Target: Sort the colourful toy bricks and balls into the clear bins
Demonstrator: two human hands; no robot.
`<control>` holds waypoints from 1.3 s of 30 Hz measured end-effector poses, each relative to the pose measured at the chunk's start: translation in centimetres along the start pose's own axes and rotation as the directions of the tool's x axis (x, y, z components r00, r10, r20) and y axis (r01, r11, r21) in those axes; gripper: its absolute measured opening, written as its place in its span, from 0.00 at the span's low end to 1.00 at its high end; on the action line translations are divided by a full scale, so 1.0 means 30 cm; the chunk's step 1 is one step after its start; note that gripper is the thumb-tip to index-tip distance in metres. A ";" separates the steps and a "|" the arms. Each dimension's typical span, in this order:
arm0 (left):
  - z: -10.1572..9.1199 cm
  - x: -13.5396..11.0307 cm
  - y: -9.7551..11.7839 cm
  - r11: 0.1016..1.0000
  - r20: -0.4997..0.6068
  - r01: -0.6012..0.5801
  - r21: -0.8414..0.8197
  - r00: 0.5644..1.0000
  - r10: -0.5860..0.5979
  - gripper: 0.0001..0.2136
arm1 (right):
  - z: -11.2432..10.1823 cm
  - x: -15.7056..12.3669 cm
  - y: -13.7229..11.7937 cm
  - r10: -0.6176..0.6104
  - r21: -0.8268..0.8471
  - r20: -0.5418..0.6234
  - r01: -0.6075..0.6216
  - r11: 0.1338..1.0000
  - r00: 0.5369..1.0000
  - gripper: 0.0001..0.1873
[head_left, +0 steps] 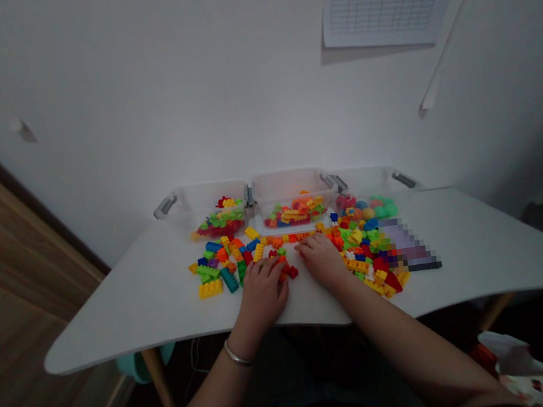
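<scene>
My left hand lies palm down on the table, its fingers loosely spread over small red toy bricks at its fingertips. Part of those bricks is hidden under the fingers. My right hand rests palm down a little to the right, fingers stretched forward and holding nothing that I can see. Just ahead of it runs a line of orange and red bricks. Mixed building bricks lie loose on both sides: a yellow brick and a teal brick at left, a larger heap at right.
Three clear plastic boxes stand along the wall: a left box and a middle box with bricks, a right box with coloured balls. A blurred, pixelated flat device lies right of the heap on the white table.
</scene>
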State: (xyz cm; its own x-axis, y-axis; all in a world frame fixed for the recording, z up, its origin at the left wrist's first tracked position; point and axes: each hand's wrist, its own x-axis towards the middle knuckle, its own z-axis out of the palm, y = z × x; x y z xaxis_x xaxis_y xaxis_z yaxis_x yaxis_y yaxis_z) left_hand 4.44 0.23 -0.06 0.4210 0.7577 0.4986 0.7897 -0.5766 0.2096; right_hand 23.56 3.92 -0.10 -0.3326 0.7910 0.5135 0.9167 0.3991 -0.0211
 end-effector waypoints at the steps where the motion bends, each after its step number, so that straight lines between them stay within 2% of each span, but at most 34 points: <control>1: 0.000 0.000 -0.001 1.000 0.000 -0.004 0.001 1.000 0.004 0.16 | 0.000 0.000 -0.001 -0.003 0.016 0.014 0.002 1.000 1.000 0.13; 11: -0.003 0.003 0.000 1.000 0.020 -0.001 0.025 1.000 0.000 0.16 | 0.018 0.006 -0.037 -0.120 0.171 0.060 0.108 0.979 0.991 0.11; 13: -0.005 0.004 0.002 1.000 0.013 0.001 0.020 1.000 -0.001 0.16 | 0.013 0.013 -0.041 -0.087 0.215 0.038 0.077 0.974 0.995 0.13; 16: -0.007 0.002 0.004 1.000 0.003 0.001 0.009 1.000 -0.001 0.16 | -0.013 0.047 -0.018 0.015 0.308 -0.080 0.010 0.951 0.997 0.16; 19: -0.004 0.000 0.000 1.000 0.000 -0.001 0.003 1.000 0.001 0.16 | -0.070 0.118 0.040 0.135 0.355 -0.207 -0.054 0.933 0.969 0.15; 22: 0.002 -0.001 -0.005 1.000 0.003 -0.002 0.005 1.000 0.002 0.17 | -0.143 0.209 0.108 0.192 0.325 -0.289 -0.092 0.941 0.938 0.16; 26: 0.005 0.000 -0.007 1.000 0.002 0.003 0.011 1.000 -0.003 0.17 | -0.197 0.311 0.177 0.303 0.242 -0.337 -0.229 0.943 0.892 0.21; 30: 0.004 0.000 -0.006 1.000 -0.006 0.002 0.008 1.000 -0.002 0.16 | -0.175 0.360 0.201 0.363 0.143 -0.280 -0.335 0.931 0.889 0.21; 34: 0.005 0.000 -0.007 1.000 -0.003 0.002 0.008 1.000 -0.002 0.16 | -0.134 0.362 0.187 0.393 0.052 -0.201 -0.391 0.919 0.897 0.18; 39: 0.006 -0.002 -0.007 1.000 0.008 -0.002 0.007 1.000 0.002 0.17 | -0.108 0.335 0.168 0.346 -0.061 -0.200 -0.364 0.929 0.917 0.22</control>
State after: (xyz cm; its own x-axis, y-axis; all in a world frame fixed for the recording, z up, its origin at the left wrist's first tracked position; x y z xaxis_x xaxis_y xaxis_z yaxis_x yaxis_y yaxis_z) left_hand 4.34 0.37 -0.29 0.4261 0.7591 0.4921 0.7919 -0.5760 0.2027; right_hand 25.55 12.39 7.75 0.0565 0.7702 0.6353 0.9865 0.0551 -0.1545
